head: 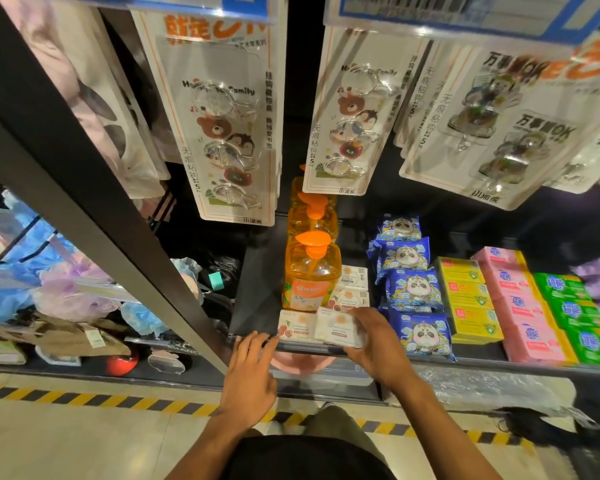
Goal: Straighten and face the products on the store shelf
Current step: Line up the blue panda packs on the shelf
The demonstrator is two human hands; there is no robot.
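My right hand (374, 344) grips a white soap box (336, 327) at the front edge of the black shelf (257, 299). A second white soap box (297, 325) with red flowers lies just left of it. My left hand (252, 372) reaches toward that box with straight fingers, its fingertips at the shelf lip beside the box's left end. Behind the boxes stands a row of orange pump bottles (310, 275), with more white soap boxes (352, 289) to their right.
Blue panda packs (413, 289), yellow boxes (468, 296), pink packs (523, 306) and green packs (575, 313) fill the shelf to the right. Hook cards (222, 126) hang overhead. A black upright (84, 161) divides off bath sponges (32, 271) on the left. Striped tape (84, 400) marks the floor.
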